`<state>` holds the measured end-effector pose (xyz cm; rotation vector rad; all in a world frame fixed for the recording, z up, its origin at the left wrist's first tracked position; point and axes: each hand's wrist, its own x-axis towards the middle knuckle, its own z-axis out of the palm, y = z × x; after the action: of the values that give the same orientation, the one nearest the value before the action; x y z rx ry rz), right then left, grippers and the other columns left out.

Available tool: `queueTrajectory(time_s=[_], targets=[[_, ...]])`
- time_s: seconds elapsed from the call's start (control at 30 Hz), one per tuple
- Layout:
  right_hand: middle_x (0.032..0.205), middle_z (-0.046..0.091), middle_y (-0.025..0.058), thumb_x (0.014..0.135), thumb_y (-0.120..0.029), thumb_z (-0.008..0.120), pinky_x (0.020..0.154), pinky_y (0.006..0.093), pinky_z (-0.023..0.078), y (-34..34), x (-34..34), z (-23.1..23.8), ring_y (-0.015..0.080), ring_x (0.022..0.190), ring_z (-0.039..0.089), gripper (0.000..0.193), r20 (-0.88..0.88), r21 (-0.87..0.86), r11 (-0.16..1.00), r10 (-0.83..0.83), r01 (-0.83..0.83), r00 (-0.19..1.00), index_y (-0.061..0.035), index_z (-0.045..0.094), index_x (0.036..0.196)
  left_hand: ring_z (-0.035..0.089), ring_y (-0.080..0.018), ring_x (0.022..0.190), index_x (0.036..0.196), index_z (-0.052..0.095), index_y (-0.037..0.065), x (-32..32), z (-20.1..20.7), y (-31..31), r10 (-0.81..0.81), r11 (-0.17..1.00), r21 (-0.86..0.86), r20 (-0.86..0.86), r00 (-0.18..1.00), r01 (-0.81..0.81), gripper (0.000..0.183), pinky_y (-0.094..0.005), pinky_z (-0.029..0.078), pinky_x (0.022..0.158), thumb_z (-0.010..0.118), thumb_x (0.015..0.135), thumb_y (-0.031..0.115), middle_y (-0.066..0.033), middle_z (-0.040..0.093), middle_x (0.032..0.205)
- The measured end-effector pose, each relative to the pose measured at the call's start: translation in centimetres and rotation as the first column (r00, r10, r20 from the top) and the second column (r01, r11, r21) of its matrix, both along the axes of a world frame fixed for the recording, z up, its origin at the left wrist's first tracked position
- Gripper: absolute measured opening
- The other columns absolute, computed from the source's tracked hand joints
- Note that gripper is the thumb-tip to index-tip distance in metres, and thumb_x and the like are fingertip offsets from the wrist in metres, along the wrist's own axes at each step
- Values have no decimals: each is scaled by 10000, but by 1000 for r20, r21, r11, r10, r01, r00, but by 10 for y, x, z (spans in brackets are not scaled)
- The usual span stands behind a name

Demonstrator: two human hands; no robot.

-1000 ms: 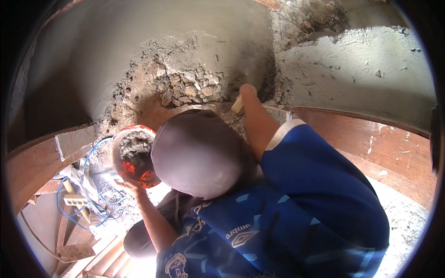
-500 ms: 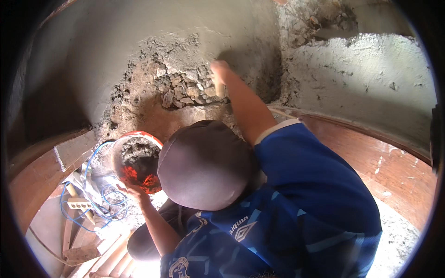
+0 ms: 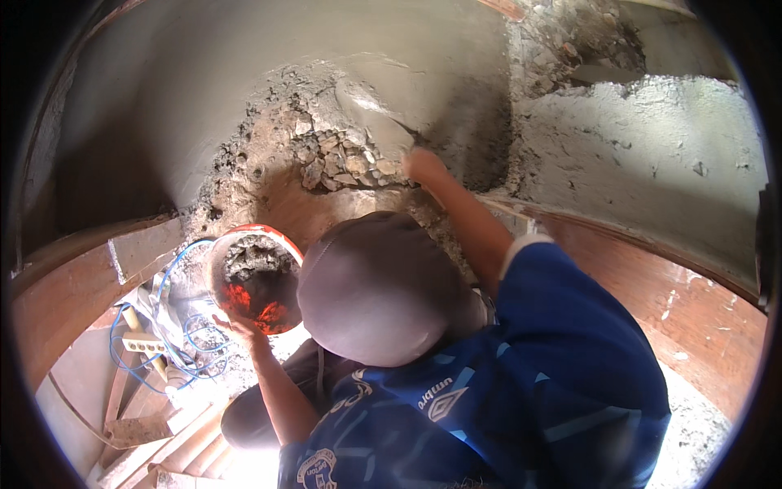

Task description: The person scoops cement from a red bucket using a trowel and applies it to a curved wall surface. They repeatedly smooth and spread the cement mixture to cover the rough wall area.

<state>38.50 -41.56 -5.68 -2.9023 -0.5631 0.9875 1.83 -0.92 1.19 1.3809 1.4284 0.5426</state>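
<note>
Neither of my own hands shows in the picture. A co-worker in a dark cap (image 3: pixel 379 285) and blue shirt (image 3: pixel 562 367) fills the lower middle, seen from above. This person's hand (image 3: pixel 425 165), stretched up at the right, grips what looks like a grey trowel (image 3: pixel 383 129). The blade lies against or close to the wall (image 3: pixel 244 49), just above exposed stones (image 3: pixel 346 163). At the lower left, the person's other hand (image 3: pixel 240 326) rests at the side of a red-rimmed bucket (image 3: pixel 281 236). Grey mortar (image 3: pixel 251 254) sits inside it.
Left of the bucket lie a coiled blue cable (image 3: pixel 191 346), a white power strip (image 3: pixel 144 343) and pieces of wood (image 3: pixel 142 429). A curved wooden board (image 3: pixel 619 265) runs along the right. Rough plaster (image 3: pixel 652 134) covers the wall there.
The co-worker's outstretched hand has moved down and right along the wall, and the trowel blade now shows. The other hand stays at the bucket. The view has shifted slightly.
</note>
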Motion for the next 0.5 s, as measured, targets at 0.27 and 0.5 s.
queueTrajectory(time_s=[0.27,0.5], targets=[[761,618,149,960,-308,369,634,375,517,39,30,34,282,789,627,397,-561,465,186,-694,865,451,1,602,870,459,-321,1141,1413,210,115,-13,-23,10,-50,999,-22,-37,998,49,673,-447,416,910,485,915,476,-193,388,1338],[756,633,118,824,-232,526,617,401,469,89,17,-19,279,688,590,206,522,692,532,99,-488,847,-73,632,747,519,-305,1122,1325,427,24,4,-26,9,-52,964,-212,445,894,161,513,-430,445,933,400,968,392,-150,494,1288]])
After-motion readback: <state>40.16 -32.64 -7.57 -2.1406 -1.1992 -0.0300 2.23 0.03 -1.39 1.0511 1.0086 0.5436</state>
